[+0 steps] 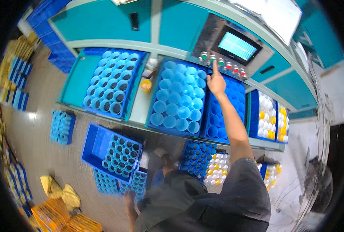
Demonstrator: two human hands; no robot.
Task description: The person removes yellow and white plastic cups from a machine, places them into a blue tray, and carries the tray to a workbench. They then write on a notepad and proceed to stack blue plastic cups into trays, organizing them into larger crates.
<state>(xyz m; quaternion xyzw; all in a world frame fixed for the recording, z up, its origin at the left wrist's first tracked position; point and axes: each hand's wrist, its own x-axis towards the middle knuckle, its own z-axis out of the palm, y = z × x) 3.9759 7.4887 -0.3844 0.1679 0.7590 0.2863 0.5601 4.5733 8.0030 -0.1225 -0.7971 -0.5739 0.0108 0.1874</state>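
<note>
My right hand reaches forward to a row of push buttons. Its index finger is stretched out, with the tip at a green push button; the other fingers curl in and hold nothing visible. Above the buttons is a lit touchscreen in the metal control panel. Under that forearm stands a crate of dark blue cups, partly hidden. Beside it is a crate of light blue cups. My left hand hangs low at my side, blurred, near floor-level crates of tubes; its grip is unclear.
Another crate of light blue tubes stands on the machine's ledge at left. White and yellow tubes fill crates at right. By my legs, a tilted blue crate rests on tube crates. Orange crates and yellow sacks lie on the floor.
</note>
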